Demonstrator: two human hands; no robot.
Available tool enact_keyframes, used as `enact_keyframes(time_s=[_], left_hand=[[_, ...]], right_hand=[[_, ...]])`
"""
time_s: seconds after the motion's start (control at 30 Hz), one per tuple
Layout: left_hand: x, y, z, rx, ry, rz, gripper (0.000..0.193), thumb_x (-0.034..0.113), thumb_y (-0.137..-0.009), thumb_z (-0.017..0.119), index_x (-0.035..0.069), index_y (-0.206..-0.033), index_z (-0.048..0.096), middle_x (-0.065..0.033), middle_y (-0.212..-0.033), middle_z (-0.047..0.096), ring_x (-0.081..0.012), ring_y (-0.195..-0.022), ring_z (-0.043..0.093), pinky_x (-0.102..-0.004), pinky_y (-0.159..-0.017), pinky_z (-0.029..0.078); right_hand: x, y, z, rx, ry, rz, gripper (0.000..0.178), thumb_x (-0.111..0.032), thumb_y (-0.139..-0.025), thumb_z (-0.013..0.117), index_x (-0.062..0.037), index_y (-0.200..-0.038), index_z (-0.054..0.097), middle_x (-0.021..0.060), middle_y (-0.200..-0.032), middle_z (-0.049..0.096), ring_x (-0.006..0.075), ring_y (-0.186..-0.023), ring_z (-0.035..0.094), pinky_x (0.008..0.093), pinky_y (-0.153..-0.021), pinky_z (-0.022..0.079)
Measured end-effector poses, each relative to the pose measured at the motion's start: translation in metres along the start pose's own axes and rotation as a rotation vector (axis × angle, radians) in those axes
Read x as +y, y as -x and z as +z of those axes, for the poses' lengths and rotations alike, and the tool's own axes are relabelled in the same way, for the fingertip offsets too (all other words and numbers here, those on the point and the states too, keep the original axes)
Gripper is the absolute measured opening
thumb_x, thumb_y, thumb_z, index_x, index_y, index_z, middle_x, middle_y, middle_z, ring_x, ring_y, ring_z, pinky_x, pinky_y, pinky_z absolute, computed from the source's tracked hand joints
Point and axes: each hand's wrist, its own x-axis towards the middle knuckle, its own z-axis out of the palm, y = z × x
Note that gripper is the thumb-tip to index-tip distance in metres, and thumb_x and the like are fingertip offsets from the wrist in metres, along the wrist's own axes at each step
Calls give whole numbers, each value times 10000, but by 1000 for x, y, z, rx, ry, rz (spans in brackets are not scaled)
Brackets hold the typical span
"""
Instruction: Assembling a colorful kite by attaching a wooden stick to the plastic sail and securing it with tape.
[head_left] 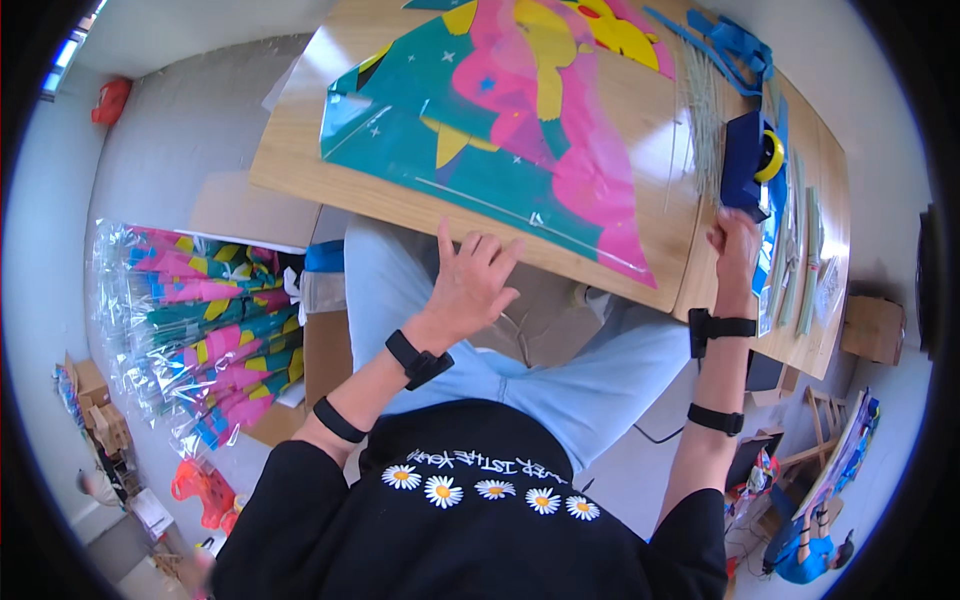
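A thin, glossy kite-shaped plastic sheet (520, 150) in teal, pink and yellow lies on the wooden table (300, 150), spread almost to its near edge. Along that side of the sheet runs a thin clear rod (470, 203). My left hand (470, 280) is at the table's near edge just below the sheet, fingers apart and holding nothing. At the right, my right hand (737, 240) has its fingers curled at the near end of a dark blue tape dispenser (742, 165) with a yellow tape roll (769, 156). Whatever its fingertips pinch is hidden.
Thin pale rods (703, 130) lie beyond the dispenser, with rod bundles (808, 255) to its right. Blue strips (735, 45) sit at the far right. Wrapped colourful sheets (215, 330) are stacked at my left. Another person (805, 555) appears at lower right.
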Motion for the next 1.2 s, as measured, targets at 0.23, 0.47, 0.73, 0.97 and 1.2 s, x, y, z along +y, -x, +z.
enact_keyframes(time_s=[0.23,0.47,0.73,0.97,1.2], left_hand=[[-19,12,-13,78,33,-56,582,201,-687,770,78,-1220,572,-70,-1078,541,-282,-1094,508,-661,-1102,118],[-22,8,-6,93,76,-50,587,185,-673,780,87,-1214,573,-75,-1068,528,-292,-1117,497,-684,-1092,141],[-24,-5,2,102,123,-20,613,169,-655,783,73,-1225,577,-82,-1031,513,-283,-1083,503,-689,-1086,154],[-25,-11,2,102,149,-10,630,149,-641,788,68,-1230,578,-77,-1002,499,-273,-1051,504,-678,-1091,147],[-23,-17,4,105,147,-12,627,146,-642,793,74,-1227,581,-79,-1012,492,-273,-1066,495,-665,-1105,125]], right_hand=[[-33,57,169,-956,659,-792,128,-114,-776,601,10,-767,571,147,-664,551,284,-591,543,402,-548,441],[-27,71,226,-1180,1094,-900,53,-70,-710,597,-32,-734,570,139,-775,588,356,-781,568,459,-661,435],[-19,66,232,-1161,1067,-880,33,-56,-696,586,-29,-715,578,148,-757,592,359,-790,574,471,-663,435],[-16,68,233,-1125,1053,-834,20,-46,-688,569,-31,-684,581,167,-738,600,380,-769,581,479,-634,437],[-11,67,233,-1091,995,-857,30,-41,-671,558,-29,-663,584,191,-716,600,404,-727,584,488,-590,433]])
